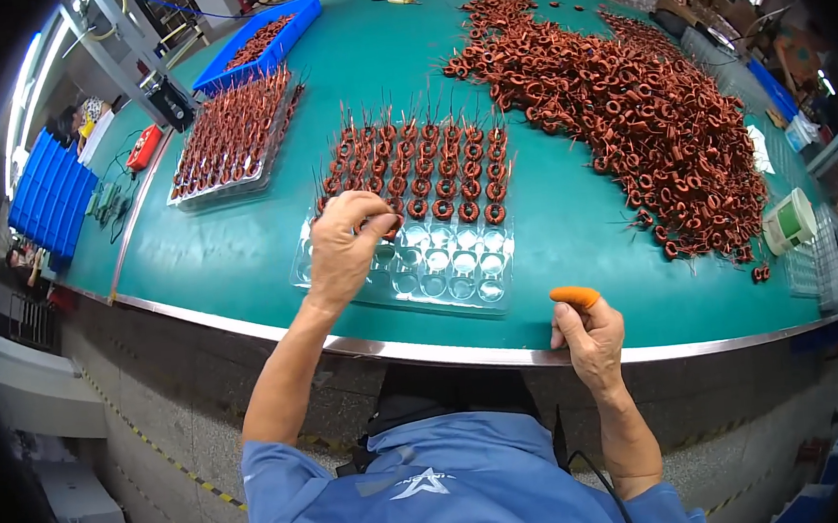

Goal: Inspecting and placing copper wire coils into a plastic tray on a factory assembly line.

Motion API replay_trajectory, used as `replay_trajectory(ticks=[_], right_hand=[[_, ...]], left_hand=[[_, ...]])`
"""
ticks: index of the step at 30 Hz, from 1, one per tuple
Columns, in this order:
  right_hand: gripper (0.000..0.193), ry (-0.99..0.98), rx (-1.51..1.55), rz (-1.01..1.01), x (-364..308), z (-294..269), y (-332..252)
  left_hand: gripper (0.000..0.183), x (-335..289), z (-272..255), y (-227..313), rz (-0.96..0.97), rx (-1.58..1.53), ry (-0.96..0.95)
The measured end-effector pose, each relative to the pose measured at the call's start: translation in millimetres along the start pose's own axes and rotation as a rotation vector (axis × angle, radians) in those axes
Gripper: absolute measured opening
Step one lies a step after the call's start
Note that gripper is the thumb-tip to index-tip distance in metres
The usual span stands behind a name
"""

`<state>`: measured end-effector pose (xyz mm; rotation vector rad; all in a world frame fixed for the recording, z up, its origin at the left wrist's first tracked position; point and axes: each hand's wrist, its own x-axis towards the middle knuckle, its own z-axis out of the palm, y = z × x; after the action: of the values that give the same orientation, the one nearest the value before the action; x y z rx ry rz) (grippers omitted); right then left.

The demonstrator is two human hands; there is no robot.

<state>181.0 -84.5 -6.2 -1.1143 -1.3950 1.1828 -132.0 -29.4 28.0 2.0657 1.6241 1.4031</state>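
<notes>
My left hand [342, 243] reaches over a clear plastic tray [382, 291] with round pockets. Its thumb and fingers close on a copper-red ring coil [392, 228] at the front edge of the filled rows. Behind it stand several rows of ring coils [440, 168] with their wire leads pointing up. The pockets nearest me hold nothing. My right hand [594, 339] is at the table's front edge, right of the tray, with an orange finger cot [575, 296] on one finger. Its fingers are curled in; whether something small is between them is hidden.
A large heap of loose ring coils [643, 124] covers the table's right side. Left stands another filled tray [231, 139], with a blue bin [277, 40] of coils behind. A white-green container [789, 222] sits at the right edge. Pliers [396, 0] lie at the far side, near other people.
</notes>
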Motion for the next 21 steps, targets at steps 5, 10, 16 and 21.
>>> replay_trajectory(ticks=[5, 10, 16, 21], right_hand=[[0.016, -0.023, -0.015, 0.010, 3, 2, -2], [0.015, 0.002, 0.016, 0.041, 5, 4, -3], [0.017, -0.008, -0.047, 0.090, 3, 0, -13], [0.018, -0.051, -0.049, 0.030, 4, 4, -15]], left_hand=[[0.007, 3, 19, -7, -0.066, -0.008, -0.068], [0.009, 11, 28, -9, -0.060, -0.022, -0.098], [0.011, 16, 32, 2, -0.098, 0.061, -0.171], [0.010, 7, 24, 1, -0.111, 0.184, -0.219]])
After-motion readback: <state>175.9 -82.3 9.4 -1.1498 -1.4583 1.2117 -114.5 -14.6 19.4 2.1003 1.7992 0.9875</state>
